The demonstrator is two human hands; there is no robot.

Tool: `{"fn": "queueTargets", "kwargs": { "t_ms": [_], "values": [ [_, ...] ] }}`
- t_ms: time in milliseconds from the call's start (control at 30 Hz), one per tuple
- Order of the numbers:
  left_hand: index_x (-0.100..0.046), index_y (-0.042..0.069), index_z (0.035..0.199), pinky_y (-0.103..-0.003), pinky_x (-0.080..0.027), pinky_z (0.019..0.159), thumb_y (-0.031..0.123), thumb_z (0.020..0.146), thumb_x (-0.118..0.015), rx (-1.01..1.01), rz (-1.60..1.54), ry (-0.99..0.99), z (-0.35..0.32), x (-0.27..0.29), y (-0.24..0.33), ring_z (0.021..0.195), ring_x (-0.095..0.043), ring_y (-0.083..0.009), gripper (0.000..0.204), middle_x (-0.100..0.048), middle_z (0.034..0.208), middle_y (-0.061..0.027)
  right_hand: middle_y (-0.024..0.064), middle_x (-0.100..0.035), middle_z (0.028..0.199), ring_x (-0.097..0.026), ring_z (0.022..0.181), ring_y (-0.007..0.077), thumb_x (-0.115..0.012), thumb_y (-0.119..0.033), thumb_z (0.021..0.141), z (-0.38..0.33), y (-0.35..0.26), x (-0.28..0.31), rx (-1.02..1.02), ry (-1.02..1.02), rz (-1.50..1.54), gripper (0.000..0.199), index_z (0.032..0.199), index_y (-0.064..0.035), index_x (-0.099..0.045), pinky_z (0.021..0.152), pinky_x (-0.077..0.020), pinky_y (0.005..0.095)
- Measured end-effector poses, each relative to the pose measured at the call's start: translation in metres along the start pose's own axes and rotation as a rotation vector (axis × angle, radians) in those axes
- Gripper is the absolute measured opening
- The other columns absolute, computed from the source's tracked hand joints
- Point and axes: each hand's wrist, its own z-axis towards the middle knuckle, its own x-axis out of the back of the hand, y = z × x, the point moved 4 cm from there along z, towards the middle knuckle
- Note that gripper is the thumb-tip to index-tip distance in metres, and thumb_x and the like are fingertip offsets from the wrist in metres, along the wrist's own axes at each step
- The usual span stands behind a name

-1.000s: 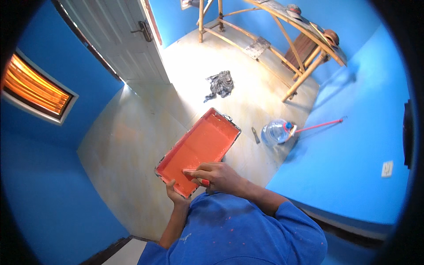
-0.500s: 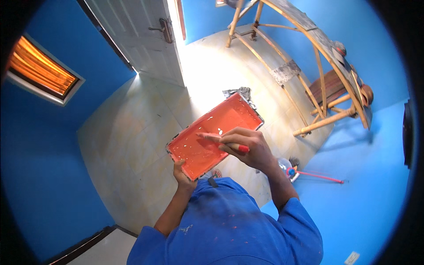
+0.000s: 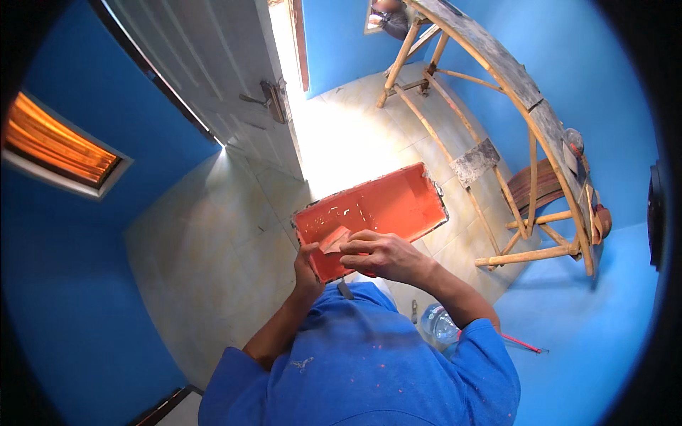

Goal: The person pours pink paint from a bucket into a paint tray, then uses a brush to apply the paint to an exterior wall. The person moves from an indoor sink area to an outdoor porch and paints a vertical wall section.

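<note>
An orange-red paint tray [image 3: 405, 206], its rim dark and crusted, is held up in front of my blue shirt. Wet orange paint with pale flecks coats its inside. At the tray's near left corner my left hand [image 3: 307, 273] is closed on the rim. My right hand [image 3: 387, 255] grips a paintbrush [image 3: 334, 240] over the near left part of the tray. The brush's flat, paint-covered head points left, close to my left hand; whether it touches the tray, I cannot tell. Most of its handle is hidden by my right fingers.
A bamboo scaffold [image 3: 533, 177] with a plank top stands at the right by the blue wall. Ahead is a partly open grey door [image 3: 206, 78]. A clear plastic bottle [image 3: 439, 323] and a thin red stick [image 3: 522, 343] lie at my right.
My right hand has brought the brush nearer to me and turned it, so its flat face shows. The tray has swung to a more level angle across my view, still in my left hand.
</note>
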Motion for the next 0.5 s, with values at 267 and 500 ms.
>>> {"fn": "queueTargets", "kwargs": {
  "t_ms": [267,500],
  "values": [
    [-0.048,-0.001,0.143,-0.049,-0.053,0.104,0.032,0.097,-0.054,0.000,0.033,0.009,0.119,-0.054,0.052,0.122,-0.064,-0.0347,0.057,-0.062,0.134,-0.0191,0.0027,-0.070,0.110,-0.069,0.105,0.0246,-0.076,-0.011,0.083,0.049,0.103,0.081,-0.088,0.042,0.066,0.020,0.102,-0.0120,-0.073,0.085,-0.0608,0.0369],
    [-0.052,-0.002,0.139,-0.046,-0.052,0.105,0.031,0.098,-0.054,-0.071,0.038,-0.045,0.235,-0.085,0.073,0.118,-0.066,-0.0327,0.053,-0.064,0.131,-0.0186,0.0013,-0.069,0.112,-0.068,0.108,0.0239,-0.073,-0.015,0.082,0.083,0.221,0.104,-0.015,0.069,-0.060,0.025,0.107,-0.0142,-0.071,0.081,-0.0619,0.0348]
  ]
}}
